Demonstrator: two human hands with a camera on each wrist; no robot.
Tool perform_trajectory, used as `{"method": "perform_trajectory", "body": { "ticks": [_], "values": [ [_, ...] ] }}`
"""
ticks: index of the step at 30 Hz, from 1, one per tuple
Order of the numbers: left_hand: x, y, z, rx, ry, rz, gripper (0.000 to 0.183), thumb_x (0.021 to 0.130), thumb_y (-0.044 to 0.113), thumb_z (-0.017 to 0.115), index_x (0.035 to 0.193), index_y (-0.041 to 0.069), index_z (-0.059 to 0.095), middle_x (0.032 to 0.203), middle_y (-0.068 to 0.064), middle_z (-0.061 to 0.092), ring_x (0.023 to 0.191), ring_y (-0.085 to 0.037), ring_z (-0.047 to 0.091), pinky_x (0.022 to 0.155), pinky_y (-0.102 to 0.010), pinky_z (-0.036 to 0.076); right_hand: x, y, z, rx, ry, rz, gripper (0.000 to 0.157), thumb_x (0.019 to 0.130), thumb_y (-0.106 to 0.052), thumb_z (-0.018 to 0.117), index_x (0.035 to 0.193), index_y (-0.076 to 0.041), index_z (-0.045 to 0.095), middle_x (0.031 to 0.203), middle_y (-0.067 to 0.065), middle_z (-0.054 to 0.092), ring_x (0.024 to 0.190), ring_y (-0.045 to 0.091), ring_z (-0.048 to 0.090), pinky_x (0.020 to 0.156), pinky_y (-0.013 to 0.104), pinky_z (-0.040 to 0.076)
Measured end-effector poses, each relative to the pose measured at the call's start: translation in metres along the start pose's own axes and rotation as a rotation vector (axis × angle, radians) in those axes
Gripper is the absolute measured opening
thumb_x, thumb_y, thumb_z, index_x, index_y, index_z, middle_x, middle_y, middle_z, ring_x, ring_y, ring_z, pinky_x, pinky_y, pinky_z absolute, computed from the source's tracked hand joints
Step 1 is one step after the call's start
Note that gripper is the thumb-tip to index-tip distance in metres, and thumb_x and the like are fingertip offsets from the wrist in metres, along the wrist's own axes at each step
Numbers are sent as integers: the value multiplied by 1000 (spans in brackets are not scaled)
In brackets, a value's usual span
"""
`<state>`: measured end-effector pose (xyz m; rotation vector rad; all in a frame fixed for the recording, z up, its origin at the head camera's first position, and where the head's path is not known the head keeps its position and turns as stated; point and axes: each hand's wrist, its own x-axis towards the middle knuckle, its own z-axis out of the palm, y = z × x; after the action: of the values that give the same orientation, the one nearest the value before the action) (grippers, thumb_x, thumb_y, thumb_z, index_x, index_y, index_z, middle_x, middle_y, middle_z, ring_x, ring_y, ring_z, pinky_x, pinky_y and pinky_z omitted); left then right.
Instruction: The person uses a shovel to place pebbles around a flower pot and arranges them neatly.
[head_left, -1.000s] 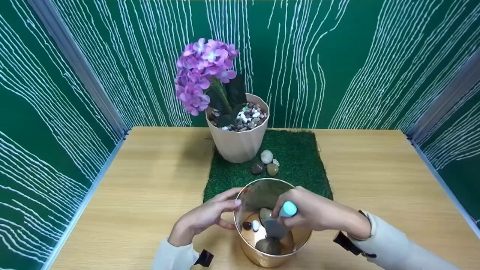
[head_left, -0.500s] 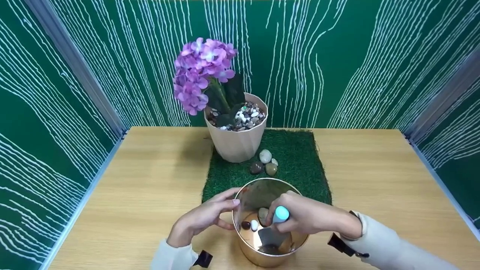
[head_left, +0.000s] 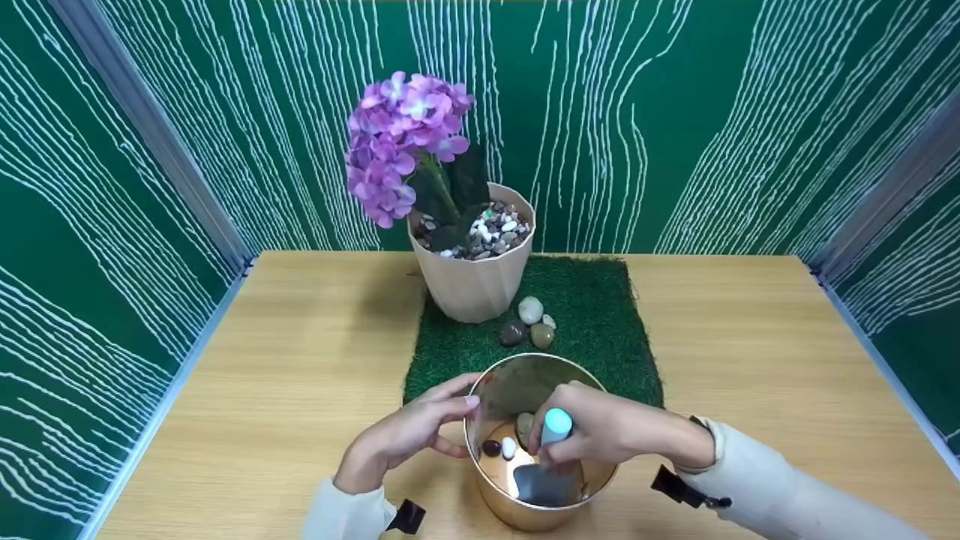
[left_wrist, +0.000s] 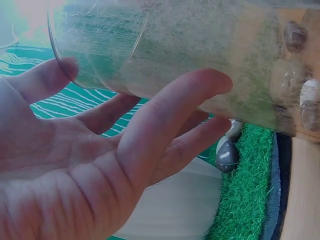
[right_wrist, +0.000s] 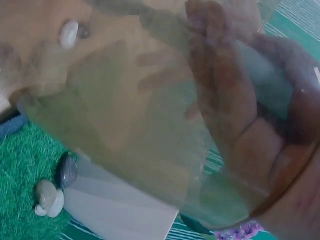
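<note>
A clear, amber-based bucket (head_left: 517,514) stands on the table near the front. My left hand (head_left: 416,424) rests against its left side, thumb at the rim, and in the left wrist view the fingers (left_wrist: 172,120) lie fairly straight along the wall. Inside the bucket my right hand (head_left: 600,426) grips a small trowel by its turquoise-ended handle (head_left: 556,424). The trowel's dark flat blade (head_left: 541,484) lies low over the bottom. A dark pebble (head_left: 491,448), a white pebble (head_left: 508,448) and a greyish stone (head_left: 525,427) sit beside it.
Behind the bucket, a green grass mat (head_left: 592,300) bears several stones (head_left: 530,310). At its back left stands a beige pot (head_left: 472,289) of gravel with a purple flower (head_left: 405,142). Green, white-lined panels (head_left: 675,127) enclose the wooden table (head_left: 750,337).
My right hand has shifted slightly left inside the bucket with the trowel. The blade now covers the large dark stone at the bottom. My left hand stays at the bucket's side.
</note>
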<state>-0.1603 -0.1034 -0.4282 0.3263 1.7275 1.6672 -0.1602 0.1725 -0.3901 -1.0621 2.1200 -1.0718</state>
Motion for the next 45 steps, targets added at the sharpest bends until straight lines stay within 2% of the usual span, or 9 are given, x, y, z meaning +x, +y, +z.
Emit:
{"method": "perform_trajectory", "body": {
  "ticks": [9,15,18,22,26,33,37,45],
  "values": [
    [0,0,1,-1,7,11,56,112,30,44,165,13,34,162,-18,43,150,-36,44,92,-44,62,2,1,-2,22,-24,1,11,91,1,72,97,2,80,88,14,81,79,-3,64,78,18,57],
    [0,0,1,-7,1,16,56,112,30,44,164,12,35,158,-20,46,149,-35,46,94,-46,62,1,3,-4,87,-13,30,16,91,5,66,101,8,78,93,23,79,77,0,68,72,19,60],
    [-1,0,1,-6,2,18,56,112,30,44,164,12,35,155,-20,47,148,-34,47,93,-45,62,2,3,-4,84,-23,32,15,91,4,67,101,7,78,92,22,79,76,0,67,71,19,60],
    [-1,0,1,-12,6,18,56,112,30,43,165,12,34,160,-19,44,149,-35,46,93,-45,62,3,3,-4,69,-31,28,13,92,0,70,100,4,80,91,20,80,77,-1,65,72,17,59],
    [-1,0,2,-17,8,17,57,112,30,43,165,12,33,161,-20,44,149,-36,45,97,-50,61,1,4,-6,143,-26,36,15,94,1,69,103,9,78,96,27,78,80,3,72,72,23,63],
    [-1,-1,2,-10,0,20,56,113,31,43,165,13,33,163,-19,43,151,-38,43,94,-45,61,0,6,-6,177,-33,27,17,96,-2,68,105,11,76,96,29,76,79,5,72,71,27,65],
    [-1,-1,3,-16,-4,19,56,113,31,43,165,13,33,163,-19,44,151,-37,44,92,-43,62,-2,5,-6,250,-35,58,19,96,2,63,108,13,74,101,33,74,86,13,75,74,34,66],
    [-2,0,5,-23,11,26,56,113,30,43,165,12,33,163,-19,43,152,-38,44,93,-45,62,-6,2,-11,275,-12,70,20,96,2,62,108,13,74,106,34,72,89,18,75,74,34,65]
  ]
}}
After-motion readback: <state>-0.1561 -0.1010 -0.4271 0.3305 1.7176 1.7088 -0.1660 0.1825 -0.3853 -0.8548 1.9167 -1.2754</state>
